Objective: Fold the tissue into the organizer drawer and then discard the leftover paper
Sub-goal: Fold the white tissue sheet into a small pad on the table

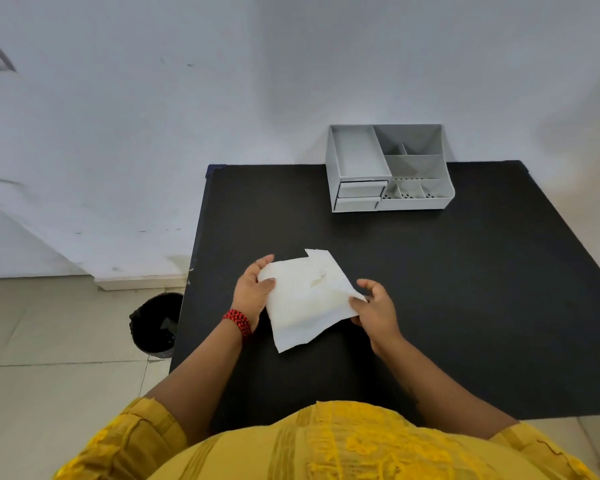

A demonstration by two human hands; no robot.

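Observation:
A white tissue (303, 299) with a faint stain is held over the black table (465, 289), partly folded, with a second sheet edge showing beneath it at top and bottom. My left hand (253, 292) pinches its left edge. My right hand (374, 306) pinches its right corner, which curls up. A grey organizer (388, 168) stands at the table's far edge against the wall; its two small drawers (359, 195) on the front left are closed.
A black waste bin (156, 323) with a liner stands on the tiled floor just left of the table. White wall behind the table. My yellow garment fills the bottom of the view.

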